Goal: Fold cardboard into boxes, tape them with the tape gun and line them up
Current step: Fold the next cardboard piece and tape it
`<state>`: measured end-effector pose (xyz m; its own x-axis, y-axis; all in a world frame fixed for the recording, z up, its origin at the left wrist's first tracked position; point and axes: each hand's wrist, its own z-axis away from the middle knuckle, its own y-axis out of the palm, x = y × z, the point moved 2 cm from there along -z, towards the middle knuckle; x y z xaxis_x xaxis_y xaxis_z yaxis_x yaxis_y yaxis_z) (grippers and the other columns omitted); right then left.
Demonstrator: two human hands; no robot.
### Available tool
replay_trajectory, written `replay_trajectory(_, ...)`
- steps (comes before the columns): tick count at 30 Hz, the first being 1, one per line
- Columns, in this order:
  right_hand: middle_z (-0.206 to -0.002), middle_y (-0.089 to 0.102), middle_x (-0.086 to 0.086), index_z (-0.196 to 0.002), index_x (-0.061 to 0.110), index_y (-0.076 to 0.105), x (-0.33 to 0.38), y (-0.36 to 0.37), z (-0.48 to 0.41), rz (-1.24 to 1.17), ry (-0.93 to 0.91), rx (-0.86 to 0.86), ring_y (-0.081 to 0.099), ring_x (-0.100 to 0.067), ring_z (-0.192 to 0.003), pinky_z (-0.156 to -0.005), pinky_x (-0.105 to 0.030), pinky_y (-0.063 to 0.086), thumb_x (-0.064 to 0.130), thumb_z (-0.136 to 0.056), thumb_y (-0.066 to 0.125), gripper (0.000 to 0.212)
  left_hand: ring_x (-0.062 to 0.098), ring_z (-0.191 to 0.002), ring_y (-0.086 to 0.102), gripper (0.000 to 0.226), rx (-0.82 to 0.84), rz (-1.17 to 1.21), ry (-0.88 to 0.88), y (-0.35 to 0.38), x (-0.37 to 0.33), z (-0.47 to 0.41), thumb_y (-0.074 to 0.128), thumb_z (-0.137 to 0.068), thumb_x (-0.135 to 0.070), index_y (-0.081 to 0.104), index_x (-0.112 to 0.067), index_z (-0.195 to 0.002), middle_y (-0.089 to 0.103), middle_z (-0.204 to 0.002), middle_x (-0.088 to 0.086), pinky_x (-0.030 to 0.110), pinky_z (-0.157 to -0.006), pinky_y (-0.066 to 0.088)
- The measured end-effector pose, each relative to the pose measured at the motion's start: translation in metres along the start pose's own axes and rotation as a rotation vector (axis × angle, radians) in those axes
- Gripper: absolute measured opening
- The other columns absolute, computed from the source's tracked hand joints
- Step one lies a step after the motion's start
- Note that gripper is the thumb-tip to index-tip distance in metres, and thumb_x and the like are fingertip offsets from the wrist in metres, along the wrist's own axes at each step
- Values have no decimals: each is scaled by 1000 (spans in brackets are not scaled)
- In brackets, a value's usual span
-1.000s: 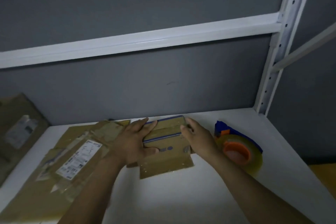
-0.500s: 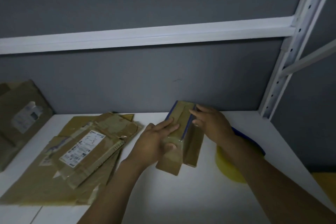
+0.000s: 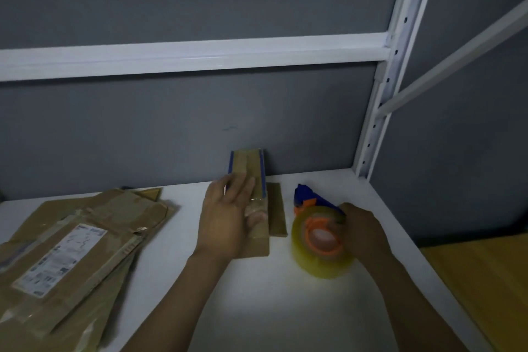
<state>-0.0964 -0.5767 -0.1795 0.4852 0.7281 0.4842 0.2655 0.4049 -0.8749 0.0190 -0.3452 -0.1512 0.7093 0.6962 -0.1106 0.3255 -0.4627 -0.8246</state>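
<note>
A small brown cardboard box (image 3: 248, 164) with blue edge stripes stands on the white shelf (image 3: 257, 300), its far end near the grey back wall. My left hand (image 3: 228, 217) lies on its top with straight fingers, pressing it down. One loose flap (image 3: 276, 208) lies flat to the box's right. The blue and orange tape gun (image 3: 310, 203) with a yellowish clear tape roll (image 3: 320, 248) sits just right of the box. My right hand (image 3: 361, 228) grips the gun's handle, fingers curled round it.
A pile of flattened cardboard (image 3: 71, 246) with a white shipping label covers the shelf's left part. A white upright post (image 3: 380, 94) and a crossbar (image 3: 194, 54) frame the shelf. A yellow-brown surface (image 3: 485, 280) lies below right.
The box has been turned so its long side runs away from me. My right hand left the box and took hold of the tape gun. My left hand stayed on the box.
</note>
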Motion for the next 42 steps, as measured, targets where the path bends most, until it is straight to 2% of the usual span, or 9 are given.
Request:
replay_trajectory(2, -88, 63, -3, -97, 14, 55, 8, -7, 7, -121, -47, -94, 55, -15, -73, -56, -23, 39, 30, -91, 61, 18, 20, -120, 51, 57, -49, 221, -3, -9, -16, 2, 49, -90, -52, 59, -14, -132, 59, -133, 4, 23, -103, 38)
replay_trajectory(6, -80, 60, 7, -95, 18, 57, 36, -35, 20, -476, -134, -298, 58, -9, -75, -60, -20, 44, 31, -85, 70, 20, -6, -90, 59, 52, 62, 639, -164, -39, -54, -1, 57, -91, -42, 47, -24, -138, 61, -112, -15, -6, -78, 34)
replay_trajectory(11, -80, 54, 13, -90, 30, 48, 66, -75, 22, -593, -289, -304, 54, -3, -71, -56, -11, 42, 34, -77, 79, 33, -8, -63, 63, 22, 184, 1047, -371, -56, -56, -9, 61, -92, -25, 63, -24, -114, 69, -67, -14, 5, -58, 45)
replay_trajectory(16, -115, 57, 11, -123, 36, 47, 82, -85, 17, -827, -460, 92, 60, 2, -94, -71, -14, 50, 27, -77, 74, 55, 0, -85, 69, 30, 117, 1173, -412, -59, -42, -1, 63, -89, -17, 61, -28, -117, 75, -86, -14, 15, -76, 53)
replay_trajectory(21, -121, 58, 19, -128, 34, 49, 87, -86, 21, -891, -540, 80, 59, 9, -102, -75, -9, 47, 10, -81, 72, 57, 4, -105, 65, 38, 89, 1192, -505, -72, -32, -7, 58, -90, -42, 64, -23, -123, 71, -111, -8, 25, -90, 53)
replay_trajectory(25, -122, 56, 14, -124, 45, 47, 85, -87, 22, -782, -573, 24, 56, 13, -101, -77, -5, 44, 5, -84, 68, 60, 16, -83, 69, 60, 156, 1562, -784, -88, -33, -25, 46, -82, -63, 67, -12, -105, 74, -95, 6, 27, -68, 53)
replay_trajectory(29, -112, 54, 7, -122, 50, 47, 82, -82, 18, -634, -595, 13, 54, 7, -97, -76, -5, 41, 13, -80, 75, 62, 8, -51, 57, 27, 168, 1601, -837, -90, -34, -34, 58, -94, -32, 62, -8, -83, 64, -61, 2, 19, -48, 47)
replay_trajectory(32, -111, 52, 9, -119, 53, 51, 75, -77, 15, -574, -597, 34, 53, 6, -99, -75, -5, 41, 32, -72, 82, 60, 8, -41, 47, 29, 116, 1477, -845, -83, -26, -35, 58, -92, -5, 59, -7, -64, 55, -51, 4, 17, -41, 40)
replay_trajectory(42, -102, 43, 23, -114, 53, 48, 49, -81, -1, -276, -586, 21, 48, 12, -93, -71, -4, 40, 30, -72, 82, 58, 15, -53, 45, 14, 28, 1135, -956, -67, 29, -17, 63, -86, -4, 65, -5, -73, 59, -64, 8, 24, -56, 42)
